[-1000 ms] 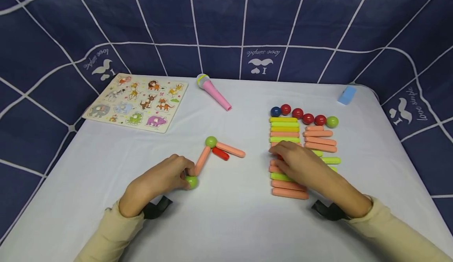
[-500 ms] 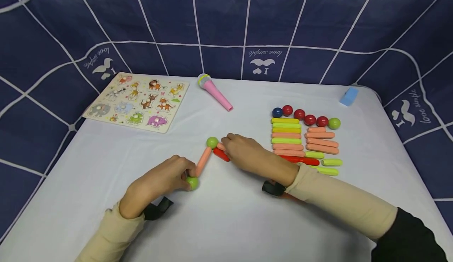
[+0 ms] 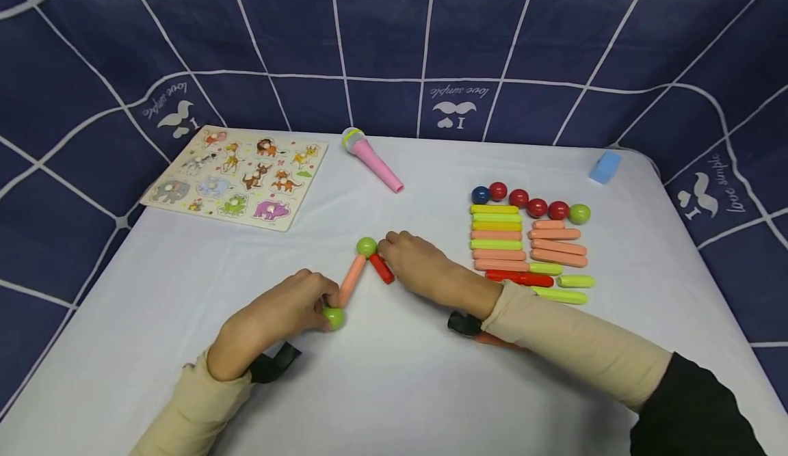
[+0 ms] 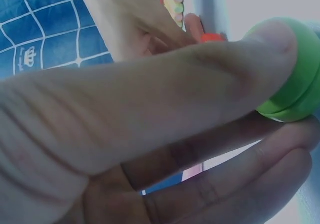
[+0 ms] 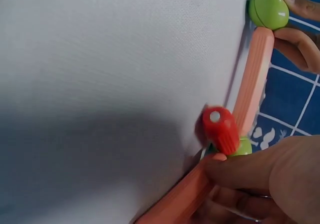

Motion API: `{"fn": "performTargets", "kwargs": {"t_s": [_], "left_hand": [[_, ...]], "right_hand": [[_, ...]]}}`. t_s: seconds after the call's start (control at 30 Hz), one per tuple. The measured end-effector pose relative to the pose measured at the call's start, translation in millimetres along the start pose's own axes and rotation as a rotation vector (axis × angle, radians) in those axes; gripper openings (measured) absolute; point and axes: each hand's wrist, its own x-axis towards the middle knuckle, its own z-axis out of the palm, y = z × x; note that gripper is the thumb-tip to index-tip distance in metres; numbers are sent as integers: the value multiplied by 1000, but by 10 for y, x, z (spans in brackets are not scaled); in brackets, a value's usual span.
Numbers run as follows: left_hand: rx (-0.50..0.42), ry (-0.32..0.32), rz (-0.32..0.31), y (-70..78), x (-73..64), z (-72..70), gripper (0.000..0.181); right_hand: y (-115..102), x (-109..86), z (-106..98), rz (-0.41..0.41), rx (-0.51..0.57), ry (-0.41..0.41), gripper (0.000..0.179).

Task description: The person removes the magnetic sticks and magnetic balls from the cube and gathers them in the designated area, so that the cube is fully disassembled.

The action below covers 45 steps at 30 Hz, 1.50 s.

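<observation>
At the left, my left hand (image 3: pixel 273 319) pinches a green ball (image 3: pixel 334 318) between thumb and fingers. A peach stick (image 3: pixel 351 280) runs from that ball up to a second green ball (image 3: pixel 366 246). A short red stick (image 3: pixel 382 269) joins the upper ball; its free end shows a silvery disc in the right wrist view. My right hand (image 3: pixel 425 268) grips another peach stick (image 5: pixel 182 196) by its end at the upper ball, thumb on top. In the head view that stick is hidden behind the right hand.
Right of my hands lie rows of peach, yellow, lime and red sticks (image 3: pixel 520 278), partly under the right forearm. Red balls (image 3: pixel 537 207), a blue ball (image 3: pixel 481 195) and a green ball (image 3: pixel 579 214) line their top. An animal puzzle board (image 3: pixel 237 177), pink toy microphone (image 3: pixel 374 161) and blue block (image 3: pixel 606 167) lie farther back.
My right hand has left the stick rows and come left to the peach stick at the upper ball. The red stick has turned steeper. My left hand stays on its ball.
</observation>
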Motion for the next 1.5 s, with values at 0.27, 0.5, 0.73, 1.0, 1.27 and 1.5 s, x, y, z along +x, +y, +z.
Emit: {"fn": "performTargets", "kwargs": {"t_s": [0.27, 0.5, 0.73, 1.0, 1.27, 1.5], "left_hand": [[13, 3, -10, -6, -8, 18, 25], [9, -4, -21, 6, -3, 2, 26], [15, -7, -38, 29, -7, -10, 25], [9, -12, -37, 44, 3, 0, 26], [-2, -8, -29, 4, 2, 13, 27], [-3, -3, -28, 0, -4, 13, 26]], "right_hand": [[149, -249, -29, -74, 55, 93, 19], [411, -661, -163, -17, 110, 145, 34], [823, -1117, -212, 101, 171, 174, 21], [1315, -1560, -319, 207, 117, 230, 24], [1722, -1820, -306, 357, 75, 222, 33], [1949, -1877, -206, 352, 54, 273, 32]]}}
